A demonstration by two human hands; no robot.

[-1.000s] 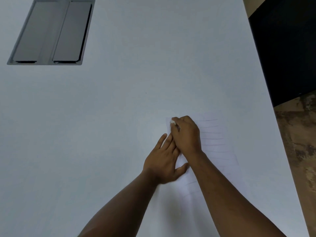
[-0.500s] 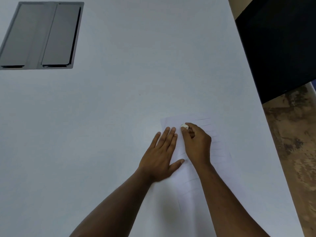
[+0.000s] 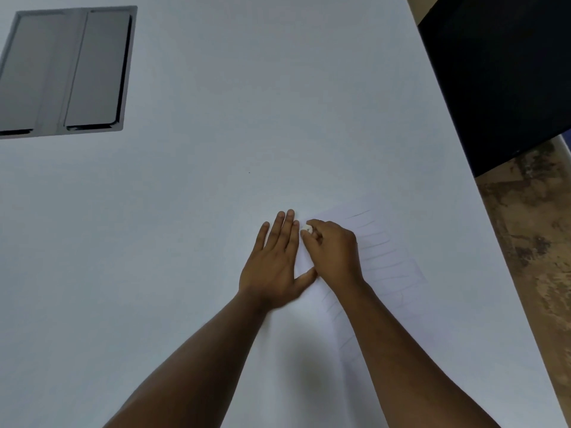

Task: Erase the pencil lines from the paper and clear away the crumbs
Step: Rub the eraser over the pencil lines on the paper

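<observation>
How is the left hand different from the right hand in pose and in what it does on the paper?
The left hand lies flat with straight fingers; the right hand is curled. The left hand holds nothing and presses the paper; the right hand pinches a small white eraser. Both hands rest on the paper's left part.

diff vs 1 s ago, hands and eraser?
The right hand, pinching the eraser throughout, rubbed right across the paper and has come back against the left hand's fingers. The left hand stays flat, pressing the sheet. Pencil lines remain on its right side.
</observation>
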